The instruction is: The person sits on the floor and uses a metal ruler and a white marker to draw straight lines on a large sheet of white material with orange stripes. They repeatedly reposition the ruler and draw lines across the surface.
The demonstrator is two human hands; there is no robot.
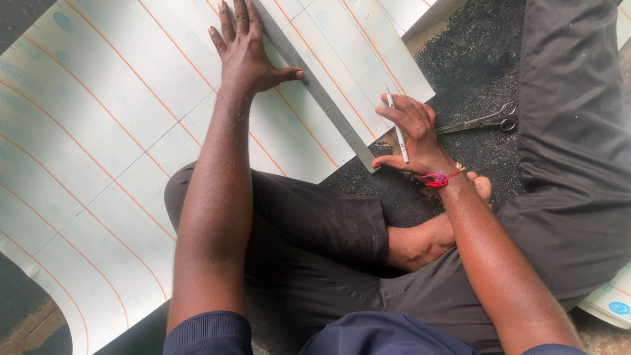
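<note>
A large pale sheet (98, 131) with orange lines lies spread on the dark floor. A long grey metal ruler (315, 89) runs diagonally across it. My left hand (244, 49) lies flat with fingers spread, pressing on the sheet and the ruler's upper part. My right hand (413, 135) holds a white pencil (397, 125) and its thumb touches the ruler's lower end at the sheet's edge. A red cord bracelet (439, 177) is on that wrist.
Metal scissors (480, 121) lie on the dark floor just right of my right hand. My crossed legs in black trousers (315, 230) fill the middle, with a bare foot (483, 187) showing. Another piece of sheet (614, 302) lies at the lower right.
</note>
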